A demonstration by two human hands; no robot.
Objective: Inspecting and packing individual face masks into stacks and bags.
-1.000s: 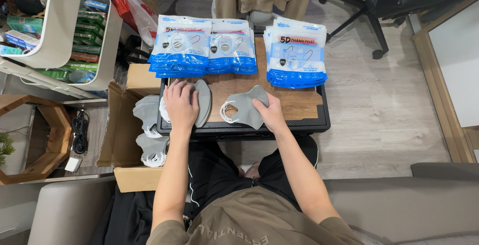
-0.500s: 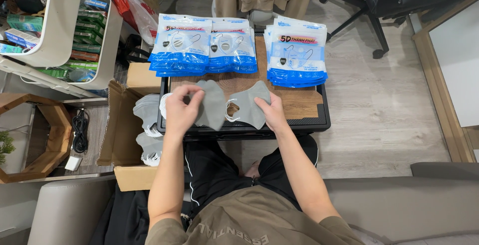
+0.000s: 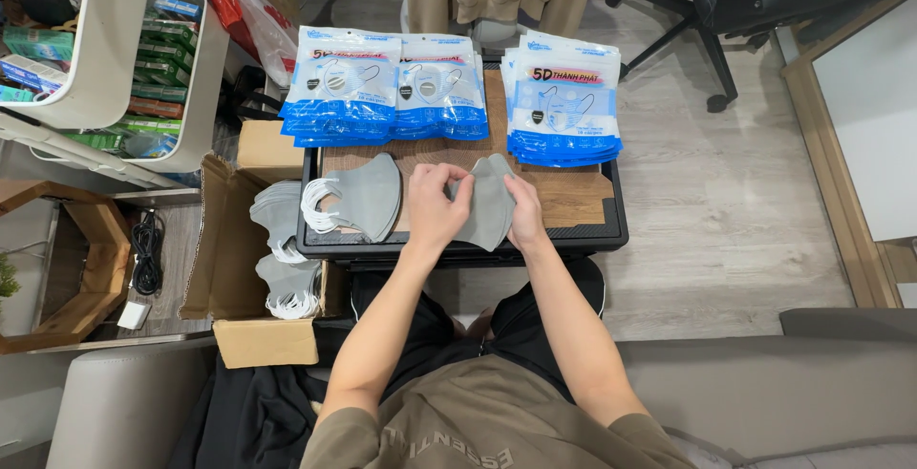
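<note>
My left hand [image 3: 437,205] and my right hand [image 3: 523,209] both grip a folded grey face mask [image 3: 489,209] just above the small wooden-topped table [image 3: 573,203]. The left hand pinches its left edge, the right hand its right edge. A pile of grey masks [image 3: 368,194] with white ear loops lies on the table to the left of my hands. Three stacks of blue and white mask packets [image 3: 564,98] line the table's far side.
An open cardboard box [image 3: 229,268] with more grey masks [image 3: 277,216] stands left of the table. A white shelf unit [image 3: 115,68] with green boxes is at far left. An office chair base [image 3: 712,68] stands at the back right. A grey sofa is beneath me.
My left hand left the mask pile and came right to join the right hand. Both now hold one grey mask at the table's middle.
</note>
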